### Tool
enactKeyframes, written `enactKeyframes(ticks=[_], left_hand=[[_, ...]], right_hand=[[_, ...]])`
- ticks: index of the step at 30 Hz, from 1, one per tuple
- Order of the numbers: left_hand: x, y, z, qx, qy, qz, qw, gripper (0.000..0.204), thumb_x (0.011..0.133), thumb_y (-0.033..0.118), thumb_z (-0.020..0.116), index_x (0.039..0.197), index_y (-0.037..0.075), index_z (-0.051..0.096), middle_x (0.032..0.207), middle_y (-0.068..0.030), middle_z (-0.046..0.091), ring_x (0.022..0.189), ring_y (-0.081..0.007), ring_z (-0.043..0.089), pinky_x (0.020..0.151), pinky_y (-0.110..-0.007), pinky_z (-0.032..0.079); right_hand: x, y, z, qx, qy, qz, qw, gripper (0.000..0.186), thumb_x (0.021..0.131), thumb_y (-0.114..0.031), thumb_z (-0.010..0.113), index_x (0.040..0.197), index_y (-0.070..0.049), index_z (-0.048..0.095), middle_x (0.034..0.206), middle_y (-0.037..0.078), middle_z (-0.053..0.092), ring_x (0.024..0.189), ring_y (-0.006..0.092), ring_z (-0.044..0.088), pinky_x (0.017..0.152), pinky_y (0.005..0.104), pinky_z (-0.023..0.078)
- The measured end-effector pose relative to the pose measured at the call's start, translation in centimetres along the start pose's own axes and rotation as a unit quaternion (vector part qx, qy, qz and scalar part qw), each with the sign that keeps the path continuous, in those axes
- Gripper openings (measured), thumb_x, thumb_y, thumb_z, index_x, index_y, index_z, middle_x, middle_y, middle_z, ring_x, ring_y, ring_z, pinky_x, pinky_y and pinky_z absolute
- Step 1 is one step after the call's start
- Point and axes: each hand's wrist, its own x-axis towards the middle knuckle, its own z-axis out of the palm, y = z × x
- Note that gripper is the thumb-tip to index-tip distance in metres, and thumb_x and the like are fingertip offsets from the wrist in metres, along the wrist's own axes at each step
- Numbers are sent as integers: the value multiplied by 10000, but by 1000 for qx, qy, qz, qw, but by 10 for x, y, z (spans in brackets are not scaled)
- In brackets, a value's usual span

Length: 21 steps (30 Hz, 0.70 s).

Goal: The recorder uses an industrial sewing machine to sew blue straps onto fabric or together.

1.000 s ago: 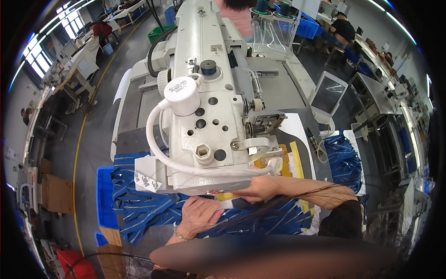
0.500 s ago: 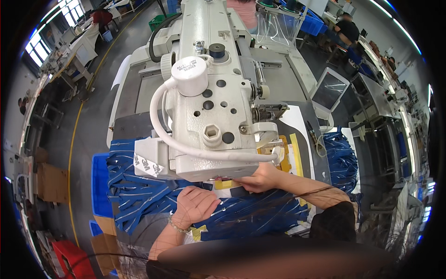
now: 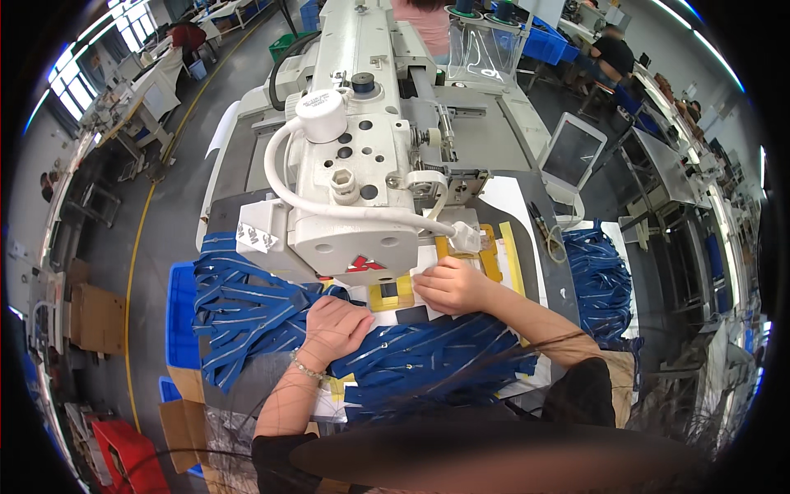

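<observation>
While the right grip [image 3: 451,286] curls just right of the yellow-taped plate [image 3: 402,289], the left grip [image 3: 338,326] bends left of it; I cannot tell whether either holds anything. Blue strips [image 3: 436,354] lie nearer the body; best keep the plate flat and both grips clear of the machine head [image 3: 354,243] beyond.

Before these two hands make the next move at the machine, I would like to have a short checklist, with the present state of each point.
1. Left hand not under the machine head: ok, it shows in front, toward the left.
2. Right hand not under the head: ok, it shows to the right.
3. Yellow piece in sight: ok, it shows between the hands.
4. Needle position: cannot tell, none shows.
5. Blue strips neatly ordered: not ok, they overlap loosely.
6. Screen on: cannot tell, it looks dark.
</observation>
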Motion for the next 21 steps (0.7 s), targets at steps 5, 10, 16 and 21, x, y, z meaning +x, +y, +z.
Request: enactKeyframes(ticks=[5,10,16,21], left_hand=[[-4,-3,0,21,5,5,1000,95,710,115,717,735,125,625,695,9,626,624,-166,593,646,-301,452],[3,-2,0,21,-2,9,1000,99,701,97,717,725,117,623,674,6,619,610,-169,589,627,-296,449],[2,-3,-4,23,14,15,1000,116,678,76,723,720,100,617,664,-12,613,603,-182,588,603,-299,441],[3,-2,-4,9,19,26,999,134,668,40,712,769,73,629,683,-40,631,596,-215,595,595,-324,435]], right_hand=[[-12,-23,-62,-109,-16,25,994,228,738,-141,667,950,-65,631,1023,42,645,888,159,607,757,311,453],[-59,-68,-95,-82,66,219,970,264,695,-62,686,958,-63,659,963,54,673,784,168,638,683,306,454],[-92,-153,-74,-66,136,315,937,250,684,-12,642,929,-45,670,914,78,685,711,178,641,650,302,443],[-111,-203,-39,-67,108,287,949,224,711,-72,644,932,-57,681,932,77,680,740,168,642,655,294,441]])
